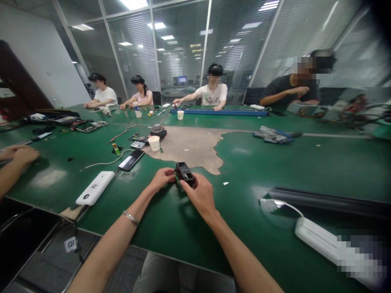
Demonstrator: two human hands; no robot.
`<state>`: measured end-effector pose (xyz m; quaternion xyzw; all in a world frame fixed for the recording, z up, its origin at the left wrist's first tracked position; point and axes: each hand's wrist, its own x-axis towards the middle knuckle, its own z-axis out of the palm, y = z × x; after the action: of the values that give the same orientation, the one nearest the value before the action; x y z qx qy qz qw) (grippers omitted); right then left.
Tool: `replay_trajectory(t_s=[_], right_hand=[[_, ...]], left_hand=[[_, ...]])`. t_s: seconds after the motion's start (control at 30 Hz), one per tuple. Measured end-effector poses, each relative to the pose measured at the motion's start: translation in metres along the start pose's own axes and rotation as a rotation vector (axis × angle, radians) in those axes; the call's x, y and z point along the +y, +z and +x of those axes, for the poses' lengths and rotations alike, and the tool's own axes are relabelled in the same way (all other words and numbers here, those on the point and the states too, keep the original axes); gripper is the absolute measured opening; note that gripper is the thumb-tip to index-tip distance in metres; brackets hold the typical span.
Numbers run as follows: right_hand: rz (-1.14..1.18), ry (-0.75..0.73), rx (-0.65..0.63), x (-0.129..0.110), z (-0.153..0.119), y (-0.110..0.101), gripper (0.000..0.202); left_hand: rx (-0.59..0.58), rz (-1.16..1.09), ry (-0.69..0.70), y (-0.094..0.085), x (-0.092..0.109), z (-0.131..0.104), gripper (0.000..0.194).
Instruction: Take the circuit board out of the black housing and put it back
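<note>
Between my two hands, above the green table (pixel 244 171), is a small black boxy plastic part (pixel 184 172) with openings in its top face and a bit of green board along its lower left side. My left hand (pixel 163 179) pinches it from the left with the fingertips. My right hand (pixel 202 193) grips its right and near side, thumb on top. The underside of the part is hidden. A bracelet (pixel 130 218) circles my left wrist.
To the left lie a white power bank (pixel 95 188), a phone (pixel 132 160) and a paper cup (pixel 154 143). Gloves (pixel 271 135) are at the right, nearer a black bar (pixel 330 201) and a white power strip (pixel 317 238). Several people sit around the table, one person's hands (pixel 23 156) at far left.
</note>
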<state>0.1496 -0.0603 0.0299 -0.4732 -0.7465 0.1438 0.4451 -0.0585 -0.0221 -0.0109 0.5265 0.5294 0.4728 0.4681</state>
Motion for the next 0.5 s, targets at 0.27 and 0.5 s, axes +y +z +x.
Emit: replay_trajectory(t_s=[0.27,0.5], right_hand=[[-0.019,0.053,-0.016,0.0,0.002,0.005,0.026],[-0.086,0.075,-0.069,-0.006,0.005,0.005,0.023]], left_hand=[[-0.035,-0.031,-0.009,0.0,0.001,0.002,0.046],[-0.104,-0.104,-0.068,-0.008,0.004,0.007,0.052]])
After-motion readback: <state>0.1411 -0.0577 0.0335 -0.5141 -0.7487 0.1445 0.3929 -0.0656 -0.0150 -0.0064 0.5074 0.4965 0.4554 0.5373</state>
